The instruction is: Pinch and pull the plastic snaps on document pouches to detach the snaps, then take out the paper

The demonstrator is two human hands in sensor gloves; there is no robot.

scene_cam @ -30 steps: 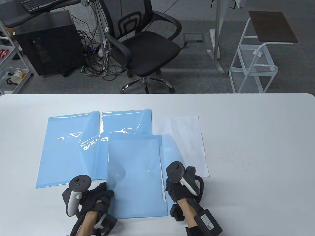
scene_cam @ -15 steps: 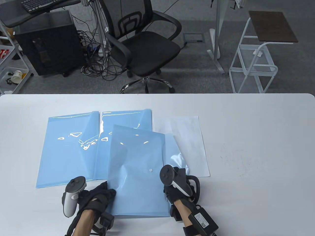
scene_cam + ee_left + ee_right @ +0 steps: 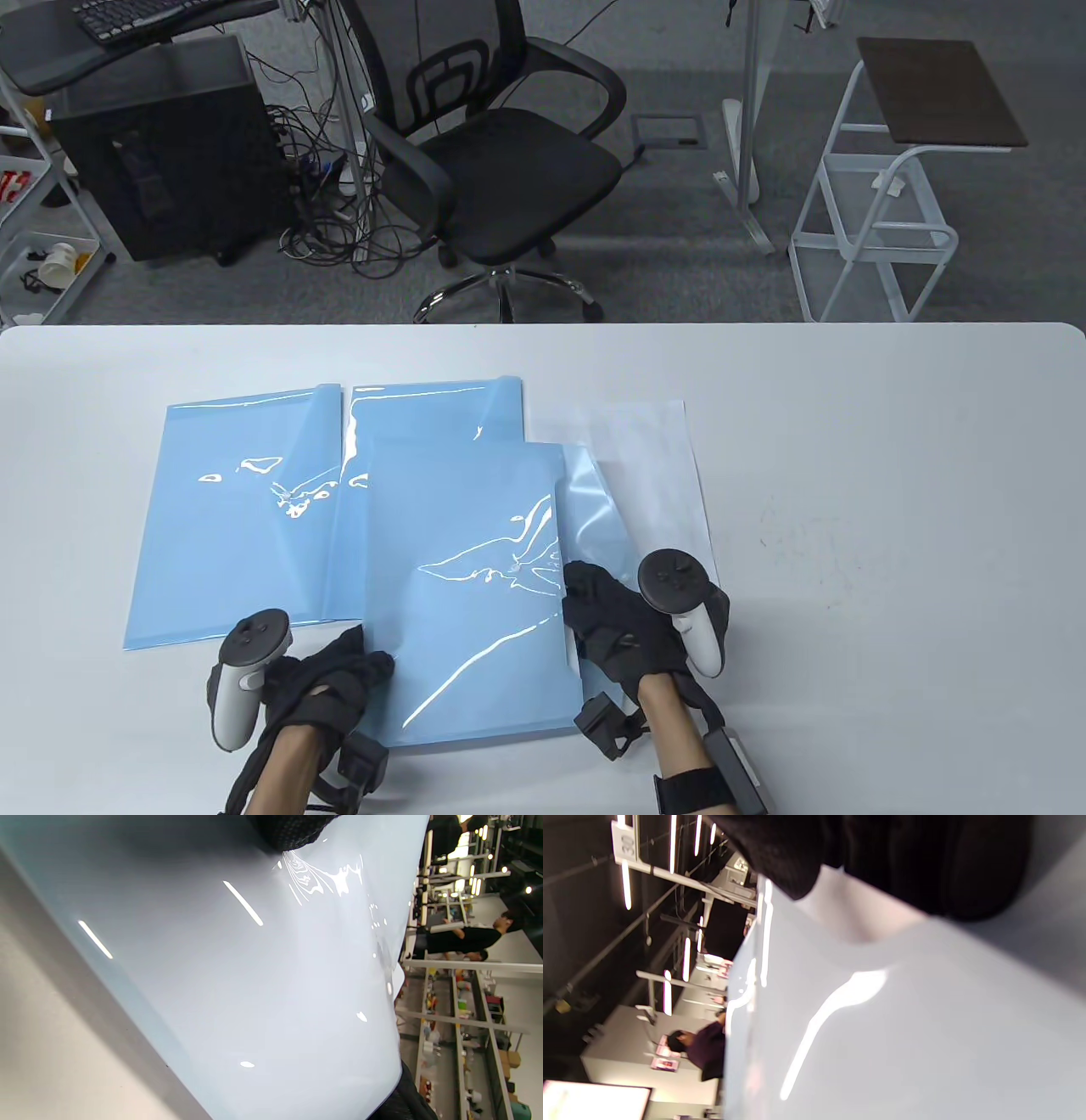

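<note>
So the white table (image 3: 848,441) has three blue document pouches on it, and the layout looks sensible to me. The two pouches at the back, the far-left pouch (image 3: 237,509) and the middle pouch (image 3: 424,412), lie flat with their flaps folded open, so I'd guess they're done and shoved back out of the way. The loose paper (image 3: 653,475) sits to the right of them, probably the pile for sheets that are already out.

The front pouch (image 3: 467,594) is the one being worked, nearest the person and overlapping the middle one. Its flap (image 3: 594,509) is lifted up on the right side, so the snap looks undone; I can't spot the snap itself.

The left hand (image 3: 335,679) grips the pouch's lower-left edge with curled fingers, I think to anchor it so it doesn't slide. The right hand (image 3: 619,632) is at the open right edge, fingers reaching in under the flap. Whether it's actually pinching the sheet inside, can't tell, both wrist views are just glare and glove.
</note>
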